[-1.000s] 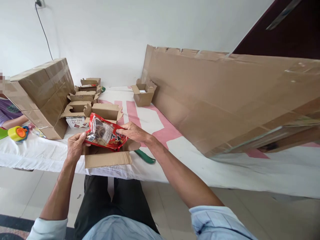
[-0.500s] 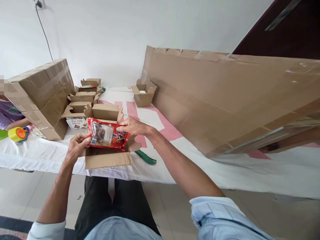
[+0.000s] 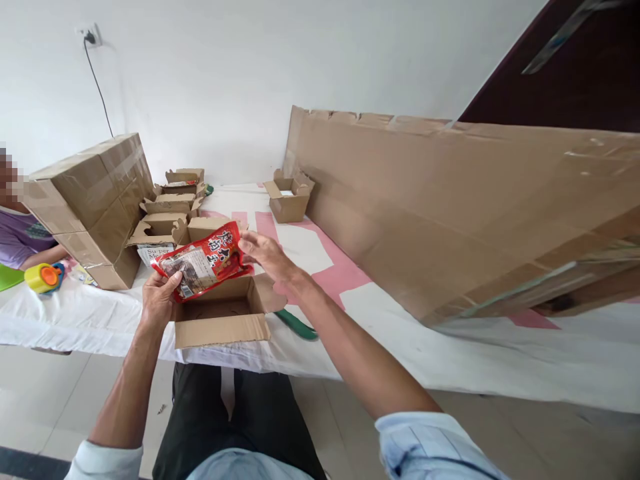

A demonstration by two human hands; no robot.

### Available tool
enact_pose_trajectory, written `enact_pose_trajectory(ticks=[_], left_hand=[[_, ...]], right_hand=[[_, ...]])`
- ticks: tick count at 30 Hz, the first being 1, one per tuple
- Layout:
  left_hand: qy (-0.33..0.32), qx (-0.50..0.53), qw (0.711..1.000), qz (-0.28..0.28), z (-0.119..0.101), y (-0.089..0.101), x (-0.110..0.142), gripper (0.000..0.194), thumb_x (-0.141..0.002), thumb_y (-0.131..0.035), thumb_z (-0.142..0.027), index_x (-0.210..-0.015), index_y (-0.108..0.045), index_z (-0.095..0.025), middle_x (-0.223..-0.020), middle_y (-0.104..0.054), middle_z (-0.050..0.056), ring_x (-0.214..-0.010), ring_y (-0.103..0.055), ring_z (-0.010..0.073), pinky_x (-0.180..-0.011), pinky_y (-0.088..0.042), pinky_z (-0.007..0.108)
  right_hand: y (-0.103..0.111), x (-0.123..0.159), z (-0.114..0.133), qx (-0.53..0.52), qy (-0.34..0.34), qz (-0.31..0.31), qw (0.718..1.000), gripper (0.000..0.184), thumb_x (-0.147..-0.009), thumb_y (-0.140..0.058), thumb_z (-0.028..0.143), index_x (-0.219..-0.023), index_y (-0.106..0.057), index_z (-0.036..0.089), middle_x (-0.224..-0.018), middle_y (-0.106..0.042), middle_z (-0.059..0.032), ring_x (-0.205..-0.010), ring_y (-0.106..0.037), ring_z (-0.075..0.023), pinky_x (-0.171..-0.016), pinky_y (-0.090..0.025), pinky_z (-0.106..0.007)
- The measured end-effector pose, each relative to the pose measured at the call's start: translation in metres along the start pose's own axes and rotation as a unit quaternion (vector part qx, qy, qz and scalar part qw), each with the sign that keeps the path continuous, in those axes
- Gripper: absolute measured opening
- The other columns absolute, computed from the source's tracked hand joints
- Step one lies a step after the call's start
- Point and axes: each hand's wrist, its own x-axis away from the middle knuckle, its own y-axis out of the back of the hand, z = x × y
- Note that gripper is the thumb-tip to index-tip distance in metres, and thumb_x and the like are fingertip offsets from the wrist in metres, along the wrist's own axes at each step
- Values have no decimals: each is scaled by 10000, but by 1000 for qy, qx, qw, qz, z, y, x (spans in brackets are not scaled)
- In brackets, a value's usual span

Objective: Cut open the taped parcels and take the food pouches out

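My left hand (image 3: 159, 293) is closed on the lower left corner of a red food packet (image 3: 203, 263), with the thumb pressed on its front. The packet has a clear window, a white label and large dark characters, and it tilts up to the right. At its right edge is my right hand (image 3: 267, 253), fingers stretched out, the fingertips close to or touching the foil. Below the packet an open cardboard box (image 3: 223, 332) stands at the table's front edge, flaps spread. Its visible inside shows bare cardboard. A green strap-like thing (image 3: 299, 325) lies to its right.
Several small open boxes (image 3: 160, 227) line up beside a taped carton stack (image 3: 85, 207) on the left. Another small box (image 3: 290, 207) stands near a large cardboard panel (image 3: 400, 200). A person in purple (image 3: 23, 237) sits at far left by a yellow toy (image 3: 41, 277).
The packet has turned, its right end rising and its left end dropping. My right fingers have loosened from its right side. More of the box's inside shows; the whole view has shifted slightly.
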Motion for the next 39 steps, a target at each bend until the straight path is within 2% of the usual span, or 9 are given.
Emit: enact_pose_trajectory(ticks=[2, 5, 8, 14, 22, 27, 32, 35, 39], left_hand=[[-14, 26, 999, -16, 4, 0, -2, 615, -565, -1160, -416, -1065, -882, -188, -1119, -899, 89, -967, -853, 267, -902, -707, 384], [-9, 49, 999, -14, 9, -2, -3, 562, -639, -1134, -426, -1071, -865, -189, -1098, -895, 77, -934, -844, 241, -889, -702, 372], [34, 40, 999, 10, 12, -6, 0, 531, -645, -1125, -411, -1037, -854, -175, -1077, -892, 94, -917, -845, 246, -857, -708, 366], [79, -92, 993, -16, 3, -2, 3, 561, -449, -1139, -339, -885, -839, -154, -873, -861, 73, -768, -828, 230, -667, -663, 280], [98, -270, 953, 95, -18, -5, 3, 638, -550, -1083, -612, -953, -850, -176, -860, -864, 100, -787, -827, 244, -645, -597, 269], [78, -293, 945, 122, -26, -7, -2, 669, -636, -1018, -720, -993, -853, -180, -948, -881, 114, -796, -836, 264, -605, -555, 265], [60, -229, 963, 125, -14, -7, -10, 605, -633, -1047, -647, -956, -862, -171, -889, -865, 121, -734, -827, 269, -539, -544, 262], [42, -164, 982, 87, -1, -8, -12, 596, -606, -1075, -601, -965, -869, -172, -886, -862, 106, -722, -821, 259, -547, -579, 271], [38, -136, 988, 63, 5, -8, -17, 563, -618, -1081, -538, -994, -879, -171, -955, -872, 96, -803, -833, 266, -610, -615, 285]], right_hand=[[-10, 11, -21, -53, -19, -4, 998, 742, -763, -968, 742, -1277, -766, 245, -1305, -820, -87, -1113, -792, -260, -842, -673, -329], [-32, 22, -47, -118, -72, 26, 990, 719, -730, -1010, 689, -1250, -762, 260, -1297, -836, -93, -1157, -822, -295, -868, -699, -369], [-54, 24, -60, -146, -79, 36, 986, 647, -742, -1001, 671, -1193, -796, 255, -1232, -862, -80, -1133, -832, -312, -895, -712, -417], [-57, 20, -54, -131, -41, 0, 990, 667, -750, -983, 680, -1227, -828, 242, -1198, -879, -68, -1207, -804, -358, -1031, -692, -520], [-52, 19, -55, -96, -17, -28, 995, 688, -749, -949, 766, -1163, -837, 227, -1151, -881, -72, -1250, -782, -357, -1131, -635, -518], [-51, 11, -44, -86, -1, -23, 996, 729, -755, -943, 778, -1215, -824, 224, -1210, -875, -84, -1226, -790, -353, -1109, -641, -498], [-56, 6, -33, -66, 37, -27, 997, 695, -846, -874, 773, -1292, -793, 247, -1357, -841, -84, -1282, -770, -335, -1141, -634, -469], [-60, 8, -38, -49, 26, -32, 998, 653, -898, -820, 754, -1335, -757, 273, -1410, -812, -83, -1294, -766, -328, -1039, -684, -444], [-62, 10, -51, -46, -32, -9, 998, 640, -915, -790, 718, -1399, -710, 306, -1384, -800, -78, -1098, -829, -301, -787, -718, -393]])
